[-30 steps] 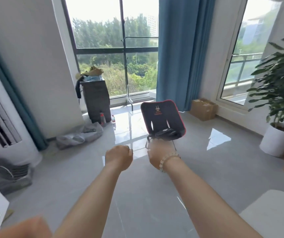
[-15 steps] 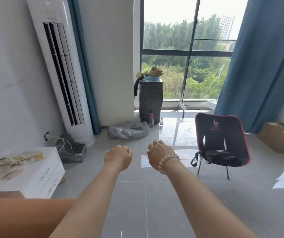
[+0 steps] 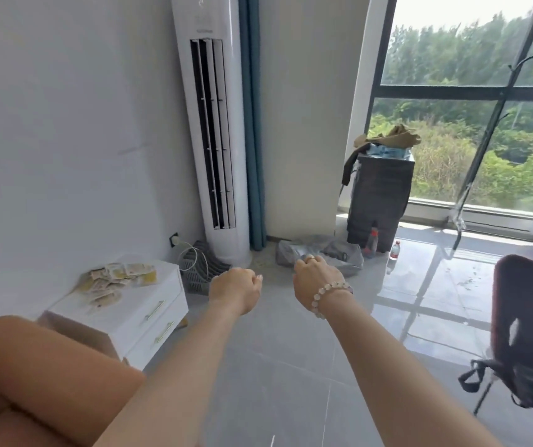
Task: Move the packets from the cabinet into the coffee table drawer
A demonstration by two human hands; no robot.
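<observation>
While the left hand (image 3: 234,290) and right hand (image 3: 315,282) are curled into empty fists, the packets (image 3: 116,280) lie loosely heaped atop the cabinet (image 3: 149,314) at nine o'clock, well apart. A hasty grab could slide some off its edge. The sofa arm (image 3: 49,359) at eight o'clock crowds the approach; a chair (image 3: 529,321) sits at four.

Nothing legible. Logo atop the air conditioner (image 3: 216,130), red emblem on the chair (image 3: 529,333) back, print on the packets (image 3: 113,279): all too blurred.
</observation>
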